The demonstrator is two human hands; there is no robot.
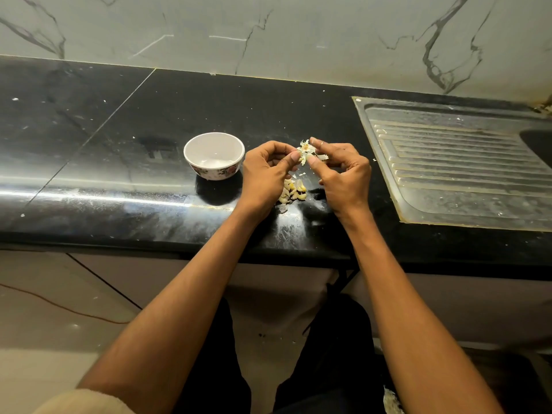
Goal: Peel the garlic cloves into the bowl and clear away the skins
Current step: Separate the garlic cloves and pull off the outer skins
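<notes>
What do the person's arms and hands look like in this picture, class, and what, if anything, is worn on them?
Both forearms are bare from the wrist back toward the elbow. The left hand shows no ring or watch. The right hand seems to carry a thin ring on one finger, though it is small and hard to confirm. A pale, cream-coloured sleeve shows at the bottom left corner, pushed up by the left elbow.

The bowl (214, 155) stands on the tabletop (119, 121), just left of the left hand (264, 174). The right hand (343, 174) is beside it, and both pinch a garlic piece (306, 150) between them. Cloves (292, 191) lie on the tabletop below the hands. The drainboard (460, 165) lies to the right, the wall (268, 25) behind.
</notes>
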